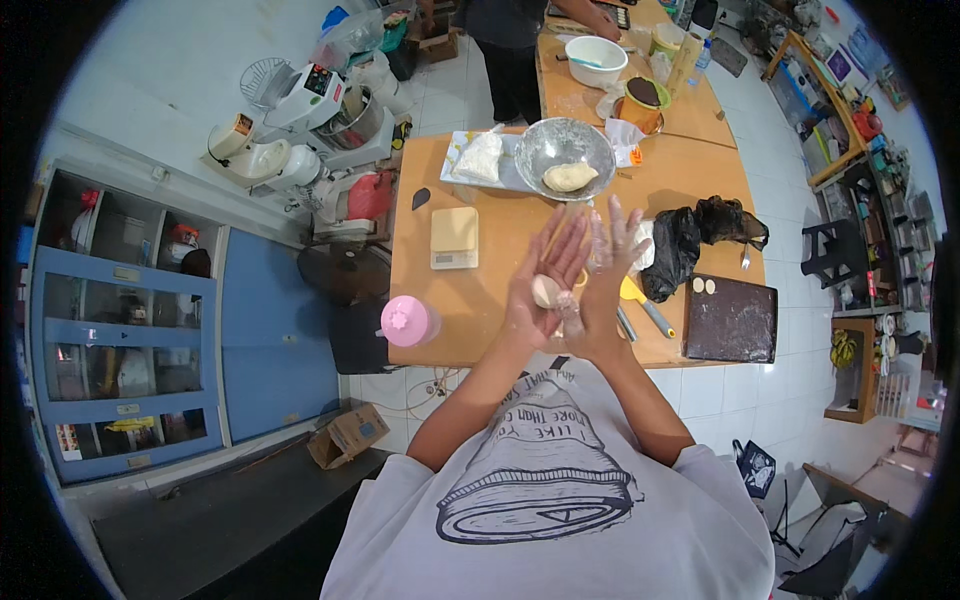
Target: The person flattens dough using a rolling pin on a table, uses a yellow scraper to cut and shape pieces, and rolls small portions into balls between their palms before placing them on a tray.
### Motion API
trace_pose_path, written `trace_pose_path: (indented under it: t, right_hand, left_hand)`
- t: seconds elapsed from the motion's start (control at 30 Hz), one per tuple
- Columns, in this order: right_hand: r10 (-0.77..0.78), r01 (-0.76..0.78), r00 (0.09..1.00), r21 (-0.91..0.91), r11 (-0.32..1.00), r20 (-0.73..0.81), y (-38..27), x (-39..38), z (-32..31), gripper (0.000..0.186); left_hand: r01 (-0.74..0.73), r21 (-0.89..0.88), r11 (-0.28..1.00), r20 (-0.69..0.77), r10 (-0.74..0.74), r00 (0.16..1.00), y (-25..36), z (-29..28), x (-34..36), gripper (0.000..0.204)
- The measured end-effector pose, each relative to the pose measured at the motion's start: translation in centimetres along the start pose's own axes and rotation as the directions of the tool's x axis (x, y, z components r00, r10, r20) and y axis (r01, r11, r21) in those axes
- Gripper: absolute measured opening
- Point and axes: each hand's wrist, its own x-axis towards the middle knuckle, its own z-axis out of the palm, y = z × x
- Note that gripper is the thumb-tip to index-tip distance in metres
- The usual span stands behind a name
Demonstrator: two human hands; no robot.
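Small pale dough piece (546,291) sits in the palm of the left hand (553,263), above the near edge of the worktop (500,325). Left fingers extended away from the body, loosely parted, not clenched; the piece rests on the palm below their roots rather than pinched between tips. Right hand (606,275) raised just beside it, fingers straight, spread and whitened with powder, grasping nothing that shows. Key relation: the piece lies on the left side of the right hand, nearer its thumb and heel than its fingertips, which point well past it; the left hand carries it, the right is close alongside. Whether the right thumb touches the piece, cannot tell. Outline a short oval, long axis seemingly running along the palm with a slight tilt; partly covered, so uncertain. Beyond the fingertips, a larger dough lump (570,177) in a floured metal bowl (536,143). To the right, a dark baking tray (730,325) with two small rounds (704,286) side by side near its far left corner. Left of the hands, a kitchen scale (455,238), apart from both.
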Motion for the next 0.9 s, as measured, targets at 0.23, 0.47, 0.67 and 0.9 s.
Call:
trace_pose_path:
  t: [0.23,0.47,0.67,0.9]
  right_hand:
    - [0.422,-0.531,0.846,0.438,0.725,0.326,1.1,-3.7,1.7,0.106]
    - [0.323,-0.625,0.778,0.719,0.305,0.539,-0.5,-4.9,3.2,0.116]
    - [0.350,-0.367,0.930,0.220,0.904,0.114,-0.5,-3.4,3.4,0.112]
    - [0.210,-0.216,0.976,0.254,0.943,0.052,0.4,-3.7,2.6,0.083]
  left_hand:
    - [-0.053,-0.051,0.997,0.122,0.059,0.991,2.3,2.6,-1.2,0.082]
    - [-0.130,0.228,0.965,0.260,0.068,0.963,1.8,1.6,-3.0,0.098]
    - [-0.088,0.452,0.888,-0.055,0.126,0.990,1.1,-0.4,-2.3,0.097]
    - [-0.245,0.272,0.930,-0.218,0.308,0.926,2.7,-1.1,0.6,0.089]
